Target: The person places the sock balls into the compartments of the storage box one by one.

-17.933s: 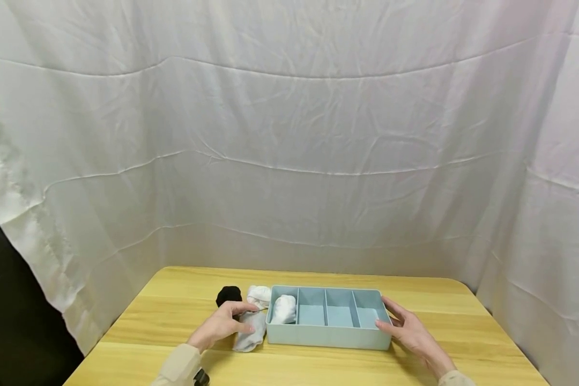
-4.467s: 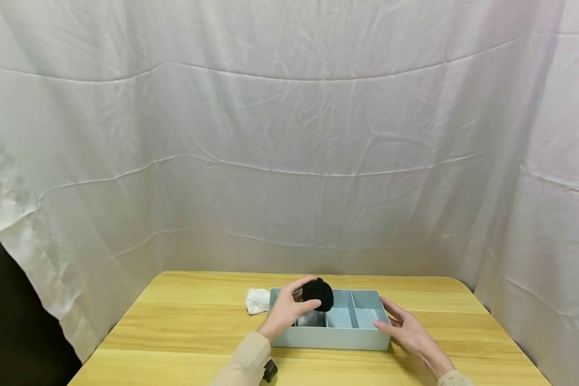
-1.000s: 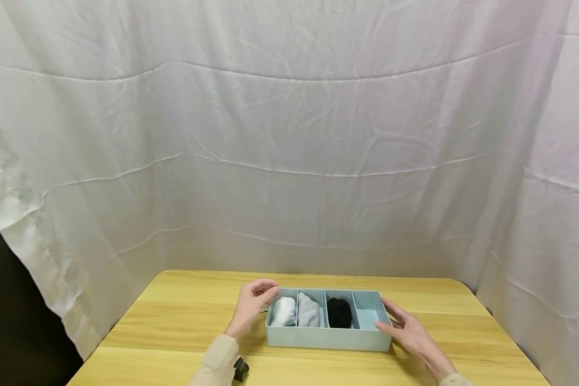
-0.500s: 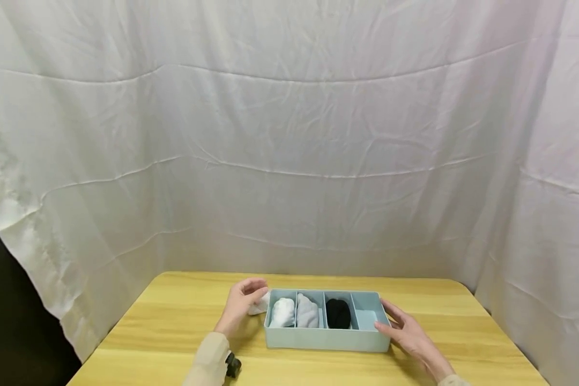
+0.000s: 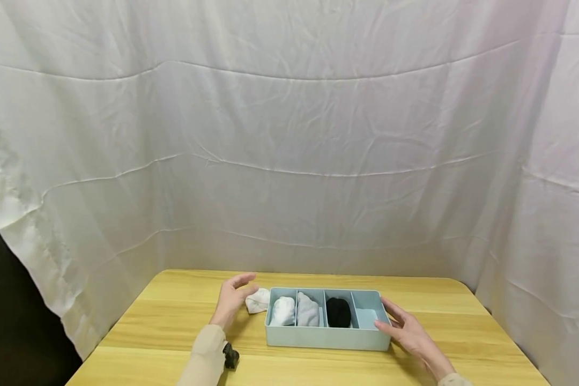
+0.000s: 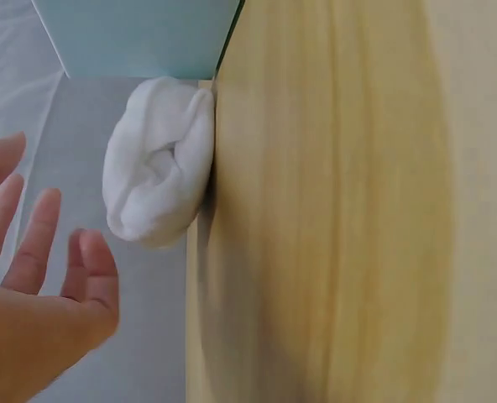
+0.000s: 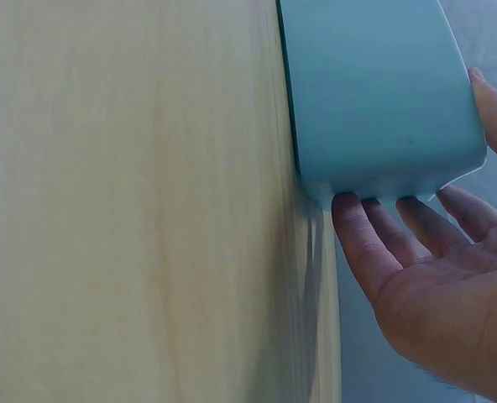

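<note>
A pale blue divided box (image 5: 327,338) stands on the table. Its compartments hold, from the left, a rolled white sock (image 5: 283,311), a grey one and a black sock (image 5: 339,312); the rightmost is bare. Against the box's left end lies another rolled white sock (image 5: 257,301), seen close in the left wrist view. My left hand (image 5: 230,300) is beside that sock, fingers spread and loosely bent, holding nothing. At the box's right end my right hand (image 5: 412,335) grips it, thumb over the rim and fingertips on the end wall.
The wooden table (image 5: 173,321) has rounded back corners. A pale curtain (image 5: 318,214) hangs behind it and at both sides. Dark cloth (image 5: 19,311) shows at the far left. A small black device (image 5: 230,356) is strapped at the left wrist.
Since the oldest frame the grey and black socks have gone from the table into the box. In the last second my left hand moved left, uncovering the loose white sock. The right hand stayed.
</note>
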Demonstrator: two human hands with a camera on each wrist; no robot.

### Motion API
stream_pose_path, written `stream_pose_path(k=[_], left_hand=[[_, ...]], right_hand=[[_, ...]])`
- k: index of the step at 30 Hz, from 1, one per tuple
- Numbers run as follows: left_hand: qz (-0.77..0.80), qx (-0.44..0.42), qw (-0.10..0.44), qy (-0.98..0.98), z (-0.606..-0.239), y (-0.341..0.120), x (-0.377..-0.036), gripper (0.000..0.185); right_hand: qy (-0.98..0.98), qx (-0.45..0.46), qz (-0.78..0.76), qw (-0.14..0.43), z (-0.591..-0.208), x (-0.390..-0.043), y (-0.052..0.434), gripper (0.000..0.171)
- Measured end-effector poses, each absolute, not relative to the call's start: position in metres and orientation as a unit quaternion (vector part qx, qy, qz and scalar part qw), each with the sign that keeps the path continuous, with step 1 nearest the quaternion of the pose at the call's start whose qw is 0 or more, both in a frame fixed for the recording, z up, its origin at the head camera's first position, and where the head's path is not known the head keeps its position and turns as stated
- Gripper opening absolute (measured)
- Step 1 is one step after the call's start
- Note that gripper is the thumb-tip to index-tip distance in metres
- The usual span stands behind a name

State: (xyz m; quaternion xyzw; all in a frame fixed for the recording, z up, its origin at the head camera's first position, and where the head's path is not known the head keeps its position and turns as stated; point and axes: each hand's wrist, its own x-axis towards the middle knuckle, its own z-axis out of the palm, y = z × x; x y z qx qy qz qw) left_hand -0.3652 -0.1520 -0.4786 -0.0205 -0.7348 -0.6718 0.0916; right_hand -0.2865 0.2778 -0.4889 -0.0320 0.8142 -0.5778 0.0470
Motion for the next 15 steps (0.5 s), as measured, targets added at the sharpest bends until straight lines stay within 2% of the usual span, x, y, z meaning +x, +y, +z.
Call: stream_pose_path(k=[15], left_hand=[[-0.616,-0.004,0.034,-0.787,-0.495,-0.154,-0.376,0.045]], right_hand=[[0.819,-0.022,-0.571,0.043,-0.488,-0.284,0.278,0.079]])
